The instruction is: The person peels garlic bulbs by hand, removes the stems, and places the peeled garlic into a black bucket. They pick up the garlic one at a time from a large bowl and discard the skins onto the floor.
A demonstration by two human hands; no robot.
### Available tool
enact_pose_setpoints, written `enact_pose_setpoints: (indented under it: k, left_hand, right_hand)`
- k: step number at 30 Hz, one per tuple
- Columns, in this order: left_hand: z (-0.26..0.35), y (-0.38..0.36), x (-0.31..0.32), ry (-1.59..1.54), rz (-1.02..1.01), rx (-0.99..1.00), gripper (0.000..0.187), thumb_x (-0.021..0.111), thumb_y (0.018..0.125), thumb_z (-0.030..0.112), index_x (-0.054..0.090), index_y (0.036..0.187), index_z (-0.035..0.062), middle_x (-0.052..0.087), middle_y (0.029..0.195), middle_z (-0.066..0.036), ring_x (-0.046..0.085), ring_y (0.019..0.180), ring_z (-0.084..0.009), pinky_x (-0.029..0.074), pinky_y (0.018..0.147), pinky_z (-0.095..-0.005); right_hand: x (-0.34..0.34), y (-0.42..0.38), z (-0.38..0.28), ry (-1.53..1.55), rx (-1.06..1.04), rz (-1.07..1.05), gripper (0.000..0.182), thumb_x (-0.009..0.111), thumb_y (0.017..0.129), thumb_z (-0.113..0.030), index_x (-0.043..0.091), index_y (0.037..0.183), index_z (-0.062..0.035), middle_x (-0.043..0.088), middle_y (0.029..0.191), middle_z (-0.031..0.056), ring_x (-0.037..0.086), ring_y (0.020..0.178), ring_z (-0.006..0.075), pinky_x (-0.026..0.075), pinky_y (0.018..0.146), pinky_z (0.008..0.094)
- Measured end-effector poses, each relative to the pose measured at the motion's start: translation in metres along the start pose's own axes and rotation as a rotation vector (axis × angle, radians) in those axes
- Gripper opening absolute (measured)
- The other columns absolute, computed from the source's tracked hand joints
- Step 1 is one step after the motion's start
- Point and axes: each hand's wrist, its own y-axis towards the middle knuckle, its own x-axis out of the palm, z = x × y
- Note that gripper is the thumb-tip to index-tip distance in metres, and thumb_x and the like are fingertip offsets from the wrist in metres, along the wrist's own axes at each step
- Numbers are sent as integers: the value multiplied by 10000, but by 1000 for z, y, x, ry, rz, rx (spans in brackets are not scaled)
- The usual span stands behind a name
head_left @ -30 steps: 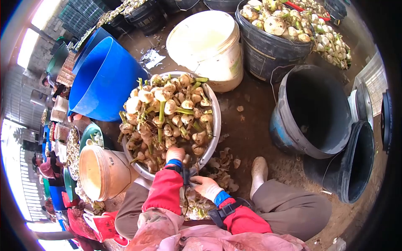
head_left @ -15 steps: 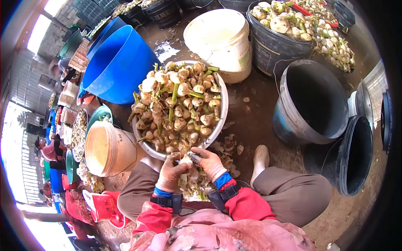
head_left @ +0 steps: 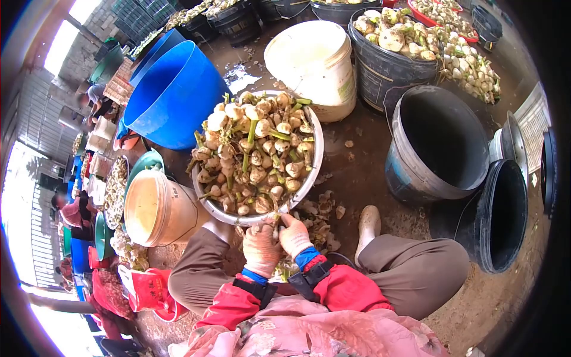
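Observation:
My left hand (head_left: 261, 250) is closed around a garlic bulb, which is mostly hidden behind the fingers; a bit of pale stem or root shows at the fingertips. Against it, my right hand (head_left: 295, 236) is also closed, with thumb and fingers pinched together; what it holds cannot be made out. Both hands meet at the near rim of a metal basin (head_left: 319, 149). Heaped in that basin are soil-stained garlic bulbs (head_left: 256, 154) with cut green stems. Pale peelings (head_left: 321, 223) lie on the ground beside and below my hands.
A white bucket (head_left: 333, 83) and a blue tub (head_left: 166, 101) stand beyond the basin. At left is a cream bucket (head_left: 178, 208). Dark buckets (head_left: 410, 169) (head_left: 505, 238) stand at right. A black bucket (head_left: 386, 77) holds more garlic. Other people work at far left.
My left hand has turned so its back faces up, covering the white bulb that showed between my hands. Both hands have drawn closer together, and the view has shifted slightly.

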Motion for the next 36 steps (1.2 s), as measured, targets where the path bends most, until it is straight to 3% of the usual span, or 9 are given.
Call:
enact_pose_setpoints:
  k: [2, 5, 6, 12, 16, 19, 26, 30, 36]
  left_hand:
    - [-4, 0, 0, 27, -2, 91, 475, 689, 689, 220, 562, 1115, 51, 598, 981, -119, 575, 887, -309, 477, 753, -400]
    - [-22, 13, -7, -1590, -436, -580, 443, 621, 785, 147, 507, 1191, 12, 581, 1081, -110, 615, 869, -230, 513, 704, -299]
    - [-21, 7, -10, -2060, -271, -702, 432, 587, 802, 117, 491, 1213, 27, 578, 1080, -141, 614, 868, -258, 525, 704, -338]
    - [-27, 1, -25, -2030, -236, -656, 486, 568, 840, 225, 427, 1251, 7, 547, 1148, -129, 587, 946, -279, 509, 773, -446]
    - [-17, -6, -15, -1414, -133, -630, 530, 697, 767, 216, 488, 1219, 33, 581, 1065, -130, 619, 860, -273, 524, 715, -348]
    - [-12, -6, -25, -404, -121, -48, 448, 721, 735, 119, 556, 1136, 4, 568, 1017, -32, 589, 845, -124, 491, 703, -248]
    - [-7, 1, -43, -2208, -240, -843, 386, 627, 846, 173, 491, 1182, 40, 600, 913, -88, 612, 708, -191, 520, 600, -295]
    - [-16, 1, -26, -1855, -169, -941, 437, 636, 852, 212, 456, 1213, 44, 601, 943, -89, 617, 725, -192, 524, 614, -302]
    - [-24, -5, 11, -1058, 260, -277, 668, 728, 777, 337, 431, 1259, -18, 574, 924, -63, 548, 731, -110, 454, 602, -210]
  right_hand:
    - [-7, 0, 2, 200, -9, -38, 315, 491, 832, -42, 567, 1135, 2, 638, 1034, 170, 601, 989, 248, 435, 869, 299]
    - [-15, 4, 2, 587, -57, -152, 405, 439, 754, 72, 578, 1130, 13, 629, 1049, 101, 590, 981, 191, 442, 886, 280]
    - [-18, 5, 2, 778, -77, -212, 460, 413, 716, 129, 583, 1128, 19, 624, 1057, 66, 585, 977, 162, 445, 895, 271]
    - [-23, 1, -6, 921, -26, -378, 473, 450, 772, 128, 518, 1229, 25, 576, 1158, 73, 555, 1033, 160, 439, 914, 268]
    - [-6, 6, 3, 640, -74, -240, 426, 572, 786, 53, 532, 1209, 29, 593, 1140, 63, 544, 1005, 116, 442, 873, 252]
    - [-6, 4, 4, 314, -75, -151, 385, 547, 777, 50, 576, 1159, 11, 628, 1071, 70, 563, 994, 129, 442, 872, 259]
    - [-23, -4, -11, 812, -141, -221, 452, 405, 728, 130, 608, 1112, 6, 633, 1063, 81, 566, 1006, 147, 433, 883, 249]
    - [-26, -9, -17, 822, -126, -217, 432, 418, 748, 118, 608, 1117, -4, 638, 1056, 85, 568, 1005, 143, 430, 882, 246]
    - [-4, -14, -10, 383, -282, -342, 336, 480, 802, 56, 616, 1100, -19, 639, 1012, 63, 576, 963, 143, 451, 857, 265]
